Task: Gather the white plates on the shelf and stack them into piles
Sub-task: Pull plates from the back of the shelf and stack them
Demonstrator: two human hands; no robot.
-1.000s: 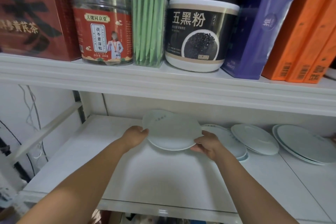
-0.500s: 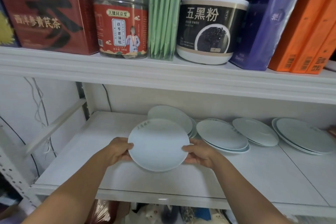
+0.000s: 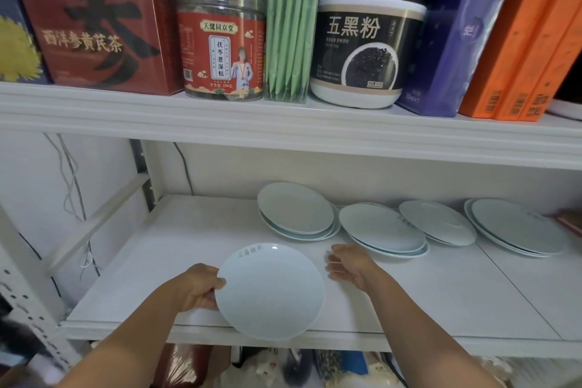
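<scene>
My left hand (image 3: 196, 288) grips the left rim of a white plate (image 3: 271, 291) with faint grey lettering, held over the front edge of the lower shelf (image 3: 441, 299). My right hand (image 3: 351, 264) is off the plate, fingers apart, just right of it. Behind, along the back of the shelf, white plates sit in a row: a small pile (image 3: 297, 211) at the left, a second pile (image 3: 382, 230), a single-looking plate (image 3: 437, 222), and a pile (image 3: 516, 225) at the far right.
The upper shelf (image 3: 283, 126) hangs low above the plates and carries a red box (image 3: 91, 19), a red-labelled jar (image 3: 222, 41), green sachets (image 3: 291, 28), a black tub (image 3: 368, 38), a purple box (image 3: 450, 28) and orange boxes (image 3: 522, 44). Cables hang at the left wall.
The plate has come forward and down from the back pile to the shelf's front edge. My right hand has let go of its rim; my left hand still holds it.
</scene>
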